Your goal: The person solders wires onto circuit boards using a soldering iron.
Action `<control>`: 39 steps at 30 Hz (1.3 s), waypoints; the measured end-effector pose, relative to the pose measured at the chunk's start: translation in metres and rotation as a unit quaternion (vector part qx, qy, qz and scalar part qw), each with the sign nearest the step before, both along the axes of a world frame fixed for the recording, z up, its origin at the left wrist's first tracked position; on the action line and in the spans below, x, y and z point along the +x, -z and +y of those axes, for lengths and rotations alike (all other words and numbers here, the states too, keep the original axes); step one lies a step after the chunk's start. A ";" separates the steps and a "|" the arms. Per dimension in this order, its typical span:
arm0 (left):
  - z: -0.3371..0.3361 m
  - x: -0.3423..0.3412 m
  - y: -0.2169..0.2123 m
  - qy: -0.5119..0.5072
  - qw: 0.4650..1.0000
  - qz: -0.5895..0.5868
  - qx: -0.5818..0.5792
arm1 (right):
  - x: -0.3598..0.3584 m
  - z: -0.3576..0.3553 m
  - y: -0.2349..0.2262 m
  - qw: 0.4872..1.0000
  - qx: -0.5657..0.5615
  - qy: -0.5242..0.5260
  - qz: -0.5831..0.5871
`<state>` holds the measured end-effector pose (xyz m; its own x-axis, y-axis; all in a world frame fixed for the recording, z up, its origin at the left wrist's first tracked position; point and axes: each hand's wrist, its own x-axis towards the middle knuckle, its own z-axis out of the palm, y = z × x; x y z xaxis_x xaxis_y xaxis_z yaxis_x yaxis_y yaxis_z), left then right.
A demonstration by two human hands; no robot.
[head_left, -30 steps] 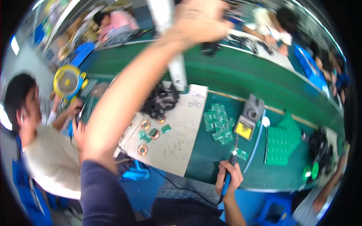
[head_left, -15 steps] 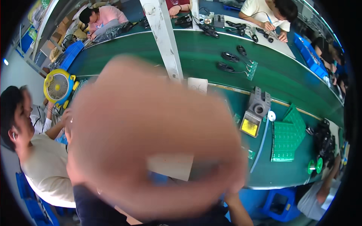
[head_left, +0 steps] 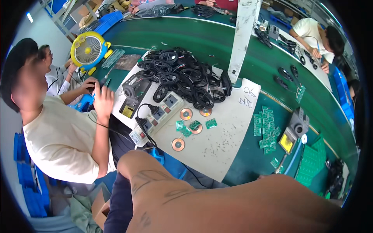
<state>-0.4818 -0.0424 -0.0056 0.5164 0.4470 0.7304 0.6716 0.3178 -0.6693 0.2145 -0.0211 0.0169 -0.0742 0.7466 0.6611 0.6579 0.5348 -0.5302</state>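
Observation:
Bare skin of my own arm or hand [head_left: 217,202], very near and soft-edged, spans the lower part of the view. Dark lines cross it, its fingers do not show, and I cannot tell which side it belongs to. Just past its upper edge a small bit of skin, perhaps fingertips [head_left: 265,177], lies beside the handle end of a soldering iron [head_left: 278,167]. Whether it grips the iron is hidden. The iron leans toward a grey stand [head_left: 298,123] with a yellow sponge [head_left: 286,143]. Several small green circuit boards [head_left: 268,128] lie to the left of the stand.
A whitish board [head_left: 237,128] carries coiled black cables [head_left: 186,73], a power strip [head_left: 157,118], copper coils [head_left: 178,144] and small boards. At left a co-worker [head_left: 62,143] works beside a yellow-blue fan [head_left: 88,50]. Green panels [head_left: 311,161] lie at right; a green conveyor [head_left: 202,35] runs behind.
The blurred skin that covered the middle of the view has dropped lower, uncovering the cables, power strip and boards. The view has swung left, so the bench things sit farther right and lower.

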 end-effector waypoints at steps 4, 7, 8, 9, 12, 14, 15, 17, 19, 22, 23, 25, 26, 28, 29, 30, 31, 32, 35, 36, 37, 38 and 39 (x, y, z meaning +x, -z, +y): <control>0.076 0.138 0.020 -0.006 1.000 -0.023 -0.018 | 0.004 0.002 0.027 0.999 -0.012 -0.026 0.034; 0.080 0.166 0.023 0.004 0.999 -0.043 -0.030 | 0.007 0.005 0.029 0.999 -0.003 -0.023 0.026; 0.073 0.168 0.020 0.008 0.998 -0.047 -0.035 | 0.007 0.003 0.029 0.999 0.002 -0.020 0.025; 0.066 0.169 0.018 0.013 0.998 -0.052 -0.039 | 0.006 0.001 0.029 1.000 0.007 -0.017 0.023; 0.072 0.204 0.017 0.024 0.996 -0.071 -0.051 | 0.001 0.002 0.029 1.000 0.001 -0.022 0.019; 0.080 0.235 0.025 0.041 0.993 -0.090 -0.058 | 0.002 0.002 0.027 1.000 -0.002 -0.018 0.011; 0.088 0.245 0.026 0.051 0.992 -0.100 -0.061 | 0.004 0.000 0.025 1.000 -0.003 -0.012 0.004; 0.090 0.256 0.017 0.047 0.991 -0.102 -0.068 | -0.042 0.013 -0.030 1.000 0.001 -0.019 0.008; 0.067 0.254 -0.001 0.014 0.993 -0.088 -0.078 | -0.006 0.007 0.029 0.998 0.000 -0.052 0.032; 0.103 0.312 0.014 0.053 0.987 -0.119 -0.095 | 0.001 0.002 0.030 1.000 0.002 -0.018 0.008; 0.098 0.320 0.012 0.056 0.986 -0.122 -0.101 | 0.001 0.002 0.028 1.000 0.002 -0.017 0.008; 0.092 0.330 0.008 0.064 0.983 -0.130 -0.110 | 0.001 0.001 0.027 1.000 0.000 -0.013 0.007; 0.090 0.334 0.007 0.070 0.982 -0.136 -0.114 | 0.002 0.000 0.028 1.000 0.002 -0.014 0.007; 0.077 0.316 -0.011 0.083 0.979 -0.140 -0.121 | 0.004 0.001 0.027 1.000 0.007 -0.014 0.015; 0.078 0.347 -0.004 0.089 0.978 -0.143 -0.124 | 0.005 0.002 0.027 1.000 0.009 -0.013 0.018; 0.071 0.375 -0.002 0.093 0.977 -0.147 -0.127 | 0.004 0.003 0.028 1.000 0.008 -0.013 0.019; 0.076 0.358 -0.008 0.096 0.975 -0.150 -0.131 | 0.003 0.004 0.029 1.000 0.013 -0.016 0.018; 0.070 0.394 -0.006 0.100 0.974 -0.154 -0.136 | 0.003 0.003 0.030 1.000 0.016 -0.018 0.017; 0.106 0.419 -0.012 0.111 0.968 -0.166 -0.152 | 0.003 0.002 0.032 0.999 0.018 -0.023 0.014; 0.085 0.386 -0.014 0.115 0.965 -0.173 -0.158 | 0.003 0.001 0.033 1.000 0.018 -0.022 0.008; 0.071 0.387 -0.019 0.119 0.964 -0.174 -0.162 | 0.003 0.002 0.032 1.000 0.021 -0.021 0.007; 0.087 0.411 -0.019 0.122 0.963 -0.175 -0.165 | 0.002 0.003 0.032 0.999 0.024 -0.021 0.006; 0.088 0.407 -0.024 0.123 0.962 -0.176 -0.168 | 0.001 0.005 0.032 0.999 0.027 -0.023 0.006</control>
